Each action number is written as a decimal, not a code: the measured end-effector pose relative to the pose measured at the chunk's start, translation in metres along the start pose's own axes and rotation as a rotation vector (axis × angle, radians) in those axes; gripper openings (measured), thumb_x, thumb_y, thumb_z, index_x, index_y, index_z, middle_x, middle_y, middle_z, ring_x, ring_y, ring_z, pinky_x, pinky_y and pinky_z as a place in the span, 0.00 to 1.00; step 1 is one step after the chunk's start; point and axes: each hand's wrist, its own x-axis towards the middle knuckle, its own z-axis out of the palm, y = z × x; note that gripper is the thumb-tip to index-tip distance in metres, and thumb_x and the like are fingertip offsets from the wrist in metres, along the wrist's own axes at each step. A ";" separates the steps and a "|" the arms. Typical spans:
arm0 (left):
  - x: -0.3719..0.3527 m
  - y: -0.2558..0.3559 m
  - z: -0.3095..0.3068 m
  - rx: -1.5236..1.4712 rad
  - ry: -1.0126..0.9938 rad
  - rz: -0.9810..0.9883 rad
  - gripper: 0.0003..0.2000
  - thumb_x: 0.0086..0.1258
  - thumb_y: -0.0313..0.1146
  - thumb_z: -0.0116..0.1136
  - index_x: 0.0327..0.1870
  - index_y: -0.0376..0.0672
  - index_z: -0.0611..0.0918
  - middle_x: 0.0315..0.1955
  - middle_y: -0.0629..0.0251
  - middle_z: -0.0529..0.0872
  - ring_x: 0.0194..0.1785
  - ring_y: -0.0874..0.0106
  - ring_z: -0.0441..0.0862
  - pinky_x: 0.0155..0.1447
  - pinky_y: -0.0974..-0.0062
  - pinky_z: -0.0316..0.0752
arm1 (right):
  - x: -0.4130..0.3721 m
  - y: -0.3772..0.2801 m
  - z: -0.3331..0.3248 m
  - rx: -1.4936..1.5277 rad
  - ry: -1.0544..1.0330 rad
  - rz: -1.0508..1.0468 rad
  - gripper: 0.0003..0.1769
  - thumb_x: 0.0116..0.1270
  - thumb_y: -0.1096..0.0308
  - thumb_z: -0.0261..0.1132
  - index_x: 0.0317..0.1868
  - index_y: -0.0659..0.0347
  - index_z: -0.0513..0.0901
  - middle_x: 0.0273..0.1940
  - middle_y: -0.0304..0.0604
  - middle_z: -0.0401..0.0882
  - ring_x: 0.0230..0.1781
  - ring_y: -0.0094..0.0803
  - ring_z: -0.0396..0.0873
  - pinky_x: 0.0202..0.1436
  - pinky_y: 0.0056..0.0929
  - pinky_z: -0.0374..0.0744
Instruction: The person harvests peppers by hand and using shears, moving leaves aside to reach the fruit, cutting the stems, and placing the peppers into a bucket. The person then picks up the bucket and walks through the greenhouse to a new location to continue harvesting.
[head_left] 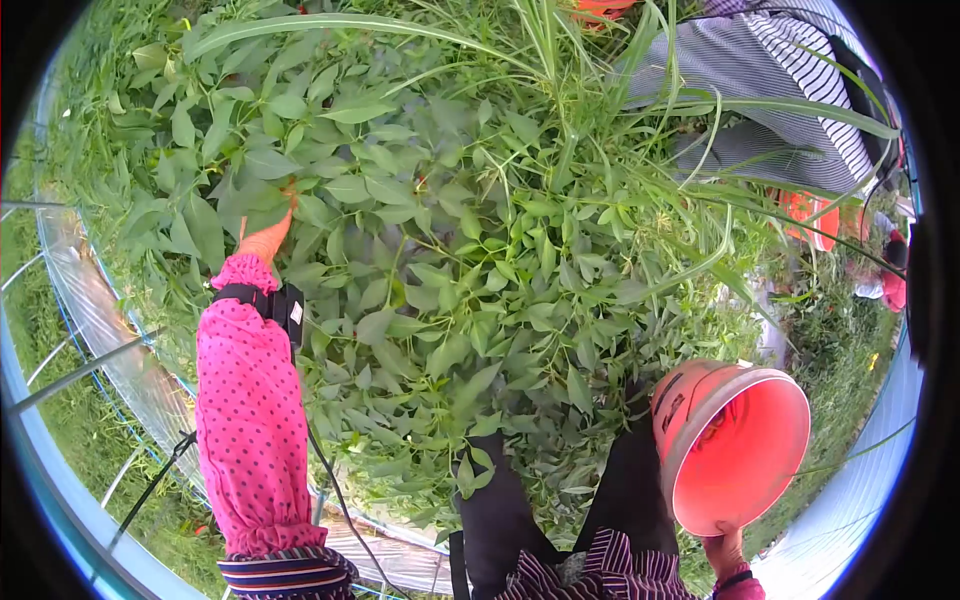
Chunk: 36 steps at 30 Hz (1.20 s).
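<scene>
One left hand [268, 236], at the left of the frame, reaches into the dense green leafy plants [470, 250]. Its fingers are buried among the leaves, so whether they pinch anything cannot be told. One pink dotted fabric sleeve [250, 420] covers that arm, with one black strap [262, 298] at the wrist. At lower right, one right hand [726, 551] grips the lower rim of one orange-red round plastic bucket [740, 450], whose mouth is tilted towards the camera. One other person in grey striped cloth [760, 90] bends at upper right.
</scene>
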 end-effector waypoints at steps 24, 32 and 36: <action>-0.032 -0.060 0.315 0.886 0.007 -0.092 0.11 0.56 0.29 0.50 0.37 0.35 0.81 0.36 0.42 0.81 0.43 0.45 0.78 0.49 0.57 0.73 | 0.017 -0.028 0.044 0.685 0.289 0.513 0.38 0.49 0.69 0.61 0.64 0.57 0.61 0.59 0.43 0.67 0.60 0.40 0.66 0.64 0.41 0.67; -0.009 -0.108 0.298 1.045 -0.114 -0.210 0.28 0.57 0.34 0.51 0.62 0.41 0.68 0.46 0.41 0.79 0.52 0.45 0.74 0.56 0.56 0.67 | 0.013 0.002 0.024 0.760 0.398 0.710 0.38 0.57 0.70 0.61 0.67 0.65 0.55 0.64 0.51 0.62 0.64 0.42 0.61 0.69 0.40 0.60; 0.013 -0.128 0.283 1.223 -0.226 -0.155 0.24 0.58 0.33 0.48 0.59 0.45 0.71 0.48 0.43 0.78 0.53 0.49 0.74 0.57 0.58 0.67 | 0.018 0.002 0.030 0.619 0.385 0.711 0.39 0.57 0.69 0.62 0.67 0.66 0.55 0.64 0.51 0.61 0.65 0.43 0.60 0.69 0.40 0.59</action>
